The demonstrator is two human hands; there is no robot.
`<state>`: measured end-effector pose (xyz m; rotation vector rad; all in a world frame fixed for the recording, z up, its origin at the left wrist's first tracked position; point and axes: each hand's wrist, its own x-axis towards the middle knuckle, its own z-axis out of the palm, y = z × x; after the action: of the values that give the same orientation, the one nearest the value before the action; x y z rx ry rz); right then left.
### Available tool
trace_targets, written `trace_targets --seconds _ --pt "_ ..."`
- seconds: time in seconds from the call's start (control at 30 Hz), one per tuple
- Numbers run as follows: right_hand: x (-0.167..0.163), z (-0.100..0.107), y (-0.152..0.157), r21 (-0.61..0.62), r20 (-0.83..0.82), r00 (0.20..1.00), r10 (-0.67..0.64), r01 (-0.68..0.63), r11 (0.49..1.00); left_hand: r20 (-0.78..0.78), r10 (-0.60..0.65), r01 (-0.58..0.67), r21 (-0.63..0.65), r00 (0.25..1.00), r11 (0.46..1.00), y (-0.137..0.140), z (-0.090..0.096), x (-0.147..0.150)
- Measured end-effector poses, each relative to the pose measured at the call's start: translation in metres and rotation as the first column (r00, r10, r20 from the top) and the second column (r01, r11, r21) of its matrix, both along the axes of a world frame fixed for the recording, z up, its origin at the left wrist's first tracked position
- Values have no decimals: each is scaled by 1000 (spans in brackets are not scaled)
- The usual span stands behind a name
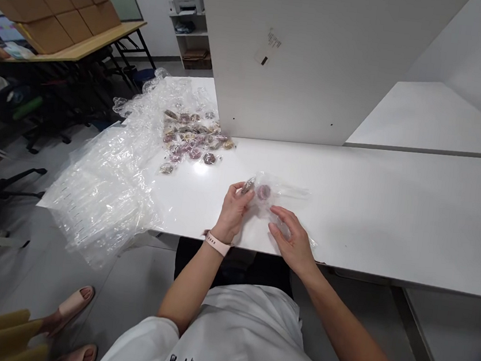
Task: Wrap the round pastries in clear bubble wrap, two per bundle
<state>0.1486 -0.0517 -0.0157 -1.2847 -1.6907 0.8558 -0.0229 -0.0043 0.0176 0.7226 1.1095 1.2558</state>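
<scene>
My left hand (232, 210) is closed, pinching a small dark round item (247, 185) in clear wrapping at its fingertips. Against those fingers lies a reddish-purple round item (264, 192), also in clear plastic. A thin clear plastic bag (291, 191) stretches to the right from it over the white table. My right hand (294, 242) is just right of the plastic, thumb and fingers apart, with clear film between and behind them. Whether its fingertips touch the film is hard to see. What the round items are cannot be made out.
Several similar wrapped round items (195, 138) lie at the table's back left. A large heap of clear plastic bags (110, 183) covers the left end and hangs over the edge. A white upright panel (305, 66) stands behind the table (392, 221). Another person's sandalled foot (74, 303) shows at lower left.
</scene>
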Motion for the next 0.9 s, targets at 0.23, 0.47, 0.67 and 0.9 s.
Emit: trace_targets --seconds 0.23,0.47,0.67,0.9 --pt "1 20 4 -454 -387 865 -319 122 883 303 -273 262 78 913 962 -11 3 4" --pt "28 57 14 -454 -585 811 32 -360 815 -66 -512 510 -36 857 859 -6 20 -2" --pt "16 41 18 -515 -480 877 -1 -281 810 -576 -353 461 47 737 886 8 27 4" --pt "98 24 116 -175 -490 819 -298 243 954 -744 -13 291 246 669 924 34 18 -13"
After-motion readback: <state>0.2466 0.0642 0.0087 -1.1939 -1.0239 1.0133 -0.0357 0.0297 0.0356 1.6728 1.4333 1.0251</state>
